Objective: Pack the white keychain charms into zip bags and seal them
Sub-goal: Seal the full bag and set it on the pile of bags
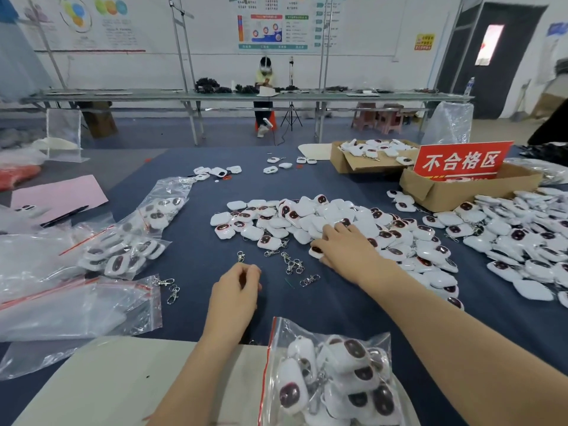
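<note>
I see a blue table [196,309] in a workshop. My right hand [344,244] lies spread on the charm pile [338,219]; my left hand [236,287] is curled, seemingly empty, beside a filled zip bag [332,373].

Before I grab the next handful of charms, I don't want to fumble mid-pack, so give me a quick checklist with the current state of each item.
1. Loose charms within reach: ok, the right hand rests on the central pile of charms.
2. Right hand has a charm secured: cannot tell, fingers lie flat over the pile.
3. Left hand free: cannot tell, it is loosely curled over the blue table; its fingertips hide anything held.
4. Empty bag ready: ok, empty zip bags lie at the left.
5. Filled zip bag near you sealed: cannot tell.
6. Stray metal clasps clear of the grab: not ok, they lie beside the pile.
</note>
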The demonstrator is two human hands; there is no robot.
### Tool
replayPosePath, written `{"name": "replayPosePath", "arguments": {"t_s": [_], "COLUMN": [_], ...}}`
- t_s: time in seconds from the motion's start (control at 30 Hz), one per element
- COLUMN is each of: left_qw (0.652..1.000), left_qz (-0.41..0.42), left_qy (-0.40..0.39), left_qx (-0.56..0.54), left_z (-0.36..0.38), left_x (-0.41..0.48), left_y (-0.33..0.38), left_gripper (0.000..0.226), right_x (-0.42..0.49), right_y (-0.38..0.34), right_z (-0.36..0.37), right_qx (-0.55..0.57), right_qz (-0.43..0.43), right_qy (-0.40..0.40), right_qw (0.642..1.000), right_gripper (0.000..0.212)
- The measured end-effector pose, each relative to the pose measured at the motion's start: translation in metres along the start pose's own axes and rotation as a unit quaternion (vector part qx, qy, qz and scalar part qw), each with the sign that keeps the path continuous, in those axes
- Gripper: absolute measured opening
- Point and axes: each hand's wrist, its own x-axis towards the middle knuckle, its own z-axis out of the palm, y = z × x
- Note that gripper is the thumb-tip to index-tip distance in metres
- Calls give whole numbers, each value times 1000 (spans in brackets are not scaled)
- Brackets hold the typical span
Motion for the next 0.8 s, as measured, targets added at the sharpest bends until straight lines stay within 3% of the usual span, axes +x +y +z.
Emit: {"name": "replayPosePath", "arguments": {"t_s": [0.13, 0.23, 0.3, 0.37, 0.47, 0.53, 0.6, 0.73, 0.8], "left_qw": [1000, 998, 996, 993, 989, 986, 980, 972, 972], "left_qz": [8, 27, 35, 42, 50, 64, 82, 96, 94], "left_qy": [-12, -41, -65, -95, -138, -154, -171, -188, -184], "left_qx": [-24, -45, -57, -53, -15, -18, -56, -106, -114], "left_z": [0, 2, 3, 6, 9, 11, 15, 26, 27], "left_x": [-1, -4, -6, -8, -10, -12, -13, -13, -9], "left_y": [4, 9, 11, 14, 16, 19, 23, 31, 30], "left_gripper": [23, 22, 22, 22, 22, 21, 19, 16, 15], "right_x": [0, -8, -15, -20, -28, -34, -39, -44, -48], "right_y": [6, 4, 1, -4, -7, -8, -14, -29, -35], "right_z": [-3, -6, -8, -9, -7, -7, -6, 4, 12], "right_qx": [48, 154, 242, 229, 256, 400, 531, 680, 756], "right_qz": [-19, -23, -5, -14, -10, 37, 88, 137, 143], "right_qy": [-27, -53, -70, -93, -86, -63, -29, 22, 24], "right_qw": [998, 986, 968, 969, 963, 914, 842, 719, 638], "right_gripper": [42, 40, 52, 69, 48, 45, 47, 34, 25]}}
